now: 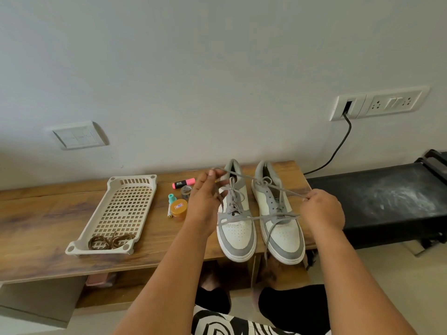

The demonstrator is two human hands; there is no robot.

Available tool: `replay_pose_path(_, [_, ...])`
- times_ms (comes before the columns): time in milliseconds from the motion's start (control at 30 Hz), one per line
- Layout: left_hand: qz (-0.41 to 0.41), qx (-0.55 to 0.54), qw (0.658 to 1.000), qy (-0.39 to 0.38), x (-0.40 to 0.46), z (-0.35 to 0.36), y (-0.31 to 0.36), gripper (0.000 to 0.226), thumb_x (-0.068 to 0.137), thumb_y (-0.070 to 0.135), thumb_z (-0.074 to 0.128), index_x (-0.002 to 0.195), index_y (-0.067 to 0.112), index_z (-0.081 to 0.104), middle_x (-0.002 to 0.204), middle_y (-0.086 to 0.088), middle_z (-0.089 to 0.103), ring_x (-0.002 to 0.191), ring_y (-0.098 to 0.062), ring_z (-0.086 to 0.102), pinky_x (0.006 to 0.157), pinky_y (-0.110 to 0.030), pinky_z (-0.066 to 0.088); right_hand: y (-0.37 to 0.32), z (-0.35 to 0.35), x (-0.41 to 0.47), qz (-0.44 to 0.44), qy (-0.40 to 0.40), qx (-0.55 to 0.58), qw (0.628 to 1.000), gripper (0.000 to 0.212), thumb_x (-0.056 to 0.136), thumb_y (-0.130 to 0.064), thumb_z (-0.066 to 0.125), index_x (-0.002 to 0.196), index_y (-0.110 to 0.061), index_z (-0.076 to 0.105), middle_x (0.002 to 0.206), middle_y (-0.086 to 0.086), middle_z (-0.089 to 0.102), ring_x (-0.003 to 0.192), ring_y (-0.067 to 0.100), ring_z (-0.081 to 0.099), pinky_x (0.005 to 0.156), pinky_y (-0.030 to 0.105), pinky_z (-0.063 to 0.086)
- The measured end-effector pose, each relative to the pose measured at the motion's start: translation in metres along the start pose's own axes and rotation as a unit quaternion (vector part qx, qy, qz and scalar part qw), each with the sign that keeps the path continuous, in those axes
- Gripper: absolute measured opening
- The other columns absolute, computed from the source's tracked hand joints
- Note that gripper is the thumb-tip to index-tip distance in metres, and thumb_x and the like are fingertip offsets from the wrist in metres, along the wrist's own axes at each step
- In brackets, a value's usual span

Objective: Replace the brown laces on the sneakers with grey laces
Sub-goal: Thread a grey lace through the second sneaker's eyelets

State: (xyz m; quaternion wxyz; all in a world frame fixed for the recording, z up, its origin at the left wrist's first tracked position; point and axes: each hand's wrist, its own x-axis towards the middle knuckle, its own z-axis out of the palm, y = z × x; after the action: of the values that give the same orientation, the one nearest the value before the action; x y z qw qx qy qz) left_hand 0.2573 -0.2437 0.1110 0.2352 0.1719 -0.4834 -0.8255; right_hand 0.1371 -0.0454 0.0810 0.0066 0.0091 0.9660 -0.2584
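Wooden bench (48, 221) carries both sneakers (261, 213) at 3 o'clock, tray (116, 213) at 9. Left hand (205, 201) and right hand (321, 211) each pinch the grey lace (256, 178) taut. Soft, limp, light cord; best held near its tips.

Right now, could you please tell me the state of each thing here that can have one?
Left sneaker: grey-laced, bow tied.
Right sneaker: grey lace unfinished, ends loose.
Left hand: pinching the lace.
Right hand: gripping the lace.
Brown laces: removed, in the tray.
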Motion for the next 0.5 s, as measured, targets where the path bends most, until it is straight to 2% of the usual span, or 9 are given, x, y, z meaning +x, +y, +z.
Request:
replay_pose_path(100, [0.011,-0.120,0.991,0.052,0.000,-0.006,0.010,0.026,0.104,0.026,0.042,0.087,0.017,0.060,0.091,0.003,0.069,0.081,-0.010,0.064,0.074,-0.028,0.051,0.004,-0.001,0.005,-0.013,-0.018,0.056,0.998,0.012,0.096,-0.022,0.053,0.095,-0.021,0.064,0.083,-0.001,0.060,0.079,0.020,0.058,0.065,0.033,0.050])
replay_pose_path(133, [0.011,-0.071,0.994,0.085,0.000,-0.008,0.013,0.030,0.104,0.028,0.044,0.083,0.016,0.061,0.087,0.003,0.069,0.079,-0.011,0.064,0.073,-0.028,0.050,0.004,-0.003,0.006,-0.036,-0.028,0.080,0.996,0.014,0.097,-0.025,0.053,0.099,-0.020,0.065,0.087,-0.001,0.061,0.080,0.019,0.057,0.064,0.031,0.046])
replay_pose_path(167, [0.010,0.055,0.991,0.119,0.002,-0.011,0.012,0.035,0.103,0.032,0.046,0.079,0.012,0.063,0.082,0.001,0.067,0.077,-0.012,0.061,0.072,-0.028,0.048,0.002,-0.004,0.006,-0.058,-0.052,0.109,0.991,0.017,0.098,-0.028,0.052,0.103,-0.018,0.065,0.092,0.000,0.062,0.082,0.017,0.056,0.063,0.030,0.043])
replay_pose_path(200, [-0.003,0.228,0.965,0.133,0.004,-0.016,0.008,0.040,0.101,0.036,0.049,0.077,0.008,0.066,0.076,-0.001,0.064,0.073,-0.013,0.058,0.071,-0.029,0.046,-0.002,-0.006,0.005,-0.072,-0.085,0.148,0.983,0.020,0.099,-0.030,0.052,0.106,-0.016,0.065,0.096,0.001,0.062,0.084,0.015,0.055,0.062,0.028,0.040])
replay_pose_path(267, [-0.054,0.540,0.836,0.077,0.006,-0.023,-0.005,0.045,0.097,0.045,0.053,0.084,0.007,0.071,0.070,-0.005,0.062,0.069,-0.016,0.056,0.069,-0.029,0.049,-0.011,-0.008,0.000,-0.065,-0.157,0.263,0.950,0.021,0.100,-0.032,0.051,0.106,-0.017,0.065,0.101,-0.002,0.063,0.090,0.010,0.056,0.067,0.025,0.042])
replay_pose_path(333, [-0.055,0.711,0.700,0.030,0.005,-0.021,-0.016,0.043,0.092,0.056,0.054,0.100,0.017,0.070,0.096,-0.003,0.067,0.098,-0.021,0.061,0.087,-0.039,0.053,-0.021,-0.009,-0.007,-0.049,-0.213,0.394,0.893,0.019,0.101,-0.025,0.050,0.103,-0.017,0.067,0.105,-0.002,0.069,0.101,0.013,0.062,0.084,0.032,0.049])
replay_pose_path(367, [-0.026,0.746,0.665,0.014,0.004,-0.017,-0.021,0.045,0.089,0.060,0.056,0.114,0.023,0.065,0.115,0.001,0.062,0.118,-0.024,0.052,0.097,-0.043,0.047,-0.024,-0.009,-0.010,-0.046,-0.233,0.449,0.862,0.019,0.102,-0.022,0.049,0.101,-0.016,0.067,0.104,0.000,0.071,0.104,0.017,0.065,0.091,0.036,0.049])
replay_pose_path(433, [0.058,0.737,0.671,-0.052,0.001,-0.006,-0.029,0.055,0.086,0.059,0.061,0.133,0.032,0.051,0.136,0.008,0.048,0.133,-0.022,0.033,0.106,-0.043,0.036,-0.031,-0.010,-0.016,-0.055,-0.260,0.513,0.816,0.019,0.102,-0.019,0.047,0.099,-0.016,0.066,0.099,0.002,0.074,0.105,0.021,0.068,0.092,0.039,0.049])
replay_pose_path(500, [0.091,0.665,0.730,-0.124,-0.001,0.006,-0.034,0.052,0.088,0.050,0.066,0.134,0.032,0.053,0.135,0.011,0.052,0.131,-0.016,0.035,0.108,-0.040,0.035,-0.035,-0.012,-0.019,-0.072,-0.268,0.528,0.803,0.020,0.102,-0.019,0.047,0.097,-0.017,0.066,0.097,0.004,0.075,0.104,0.021,0.069,0.091,0.039,0.050])
